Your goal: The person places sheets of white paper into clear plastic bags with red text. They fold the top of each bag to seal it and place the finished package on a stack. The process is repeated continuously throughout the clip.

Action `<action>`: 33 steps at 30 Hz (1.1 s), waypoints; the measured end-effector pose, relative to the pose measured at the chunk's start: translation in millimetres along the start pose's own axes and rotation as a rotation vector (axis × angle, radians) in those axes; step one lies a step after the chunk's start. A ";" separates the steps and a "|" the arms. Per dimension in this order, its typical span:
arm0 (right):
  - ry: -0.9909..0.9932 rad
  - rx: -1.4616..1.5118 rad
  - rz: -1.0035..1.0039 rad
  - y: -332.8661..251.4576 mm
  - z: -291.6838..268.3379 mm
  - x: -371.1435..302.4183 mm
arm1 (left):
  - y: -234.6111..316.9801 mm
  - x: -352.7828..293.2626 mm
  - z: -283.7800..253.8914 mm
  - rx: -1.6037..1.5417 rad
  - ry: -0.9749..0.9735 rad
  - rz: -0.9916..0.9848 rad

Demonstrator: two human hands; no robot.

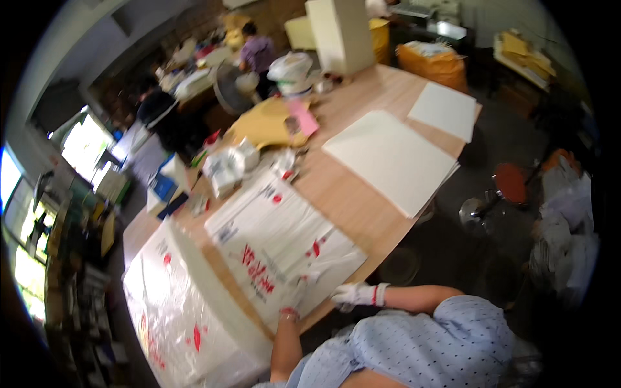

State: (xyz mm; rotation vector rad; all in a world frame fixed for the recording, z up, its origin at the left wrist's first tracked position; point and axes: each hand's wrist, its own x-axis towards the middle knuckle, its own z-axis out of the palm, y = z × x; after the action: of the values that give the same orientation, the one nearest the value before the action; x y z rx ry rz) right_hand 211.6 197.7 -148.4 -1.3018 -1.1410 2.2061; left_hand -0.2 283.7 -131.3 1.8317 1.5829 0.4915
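Note:
White gloves with red cuffs cover both my hands. My left hand [295, 296] lies on the near edge of a stack of white plastic bags [291, 233] with red print, its fingers stretched out but slightly blurred against the white. At the table's front edge, just right of the stack, is my right hand [354, 295]; its fingers point left, and their grip does not show clearly. To the left of the bags stands a tall pile wrapped in clear, red-printed plastic [187, 310].
White sheets [391, 158] lie on the wooden table [343, 187]. Beyond are crumpled white plastic [226, 167], yellow paper [265, 126], a white bucket [291, 74] and a fan [234, 89]. A red-seated stool [510, 183] stands right. Two people work farther back.

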 end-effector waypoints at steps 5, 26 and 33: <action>0.148 0.544 -0.346 -51.5 24.4 49.5 | -40.9 36.1 41.6 -0.137 0.153 0.135; 0.995 -1.017 -0.259 -23.7 -305.5 -155.4 | 129.7 -37.2 -48.1 -1.160 0.110 0.066; 1.210 -0.776 -0.475 -37.9 -310.8 -143.9 | 170.1 -18.9 30.5 -0.879 -0.353 -0.016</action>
State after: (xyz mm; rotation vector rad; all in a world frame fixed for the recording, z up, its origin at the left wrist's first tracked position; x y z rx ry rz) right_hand 545.5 276.6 -116.8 -1.8947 -1.4804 0.3505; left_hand 139.3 249.6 -33.3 1.1411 0.9115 0.6738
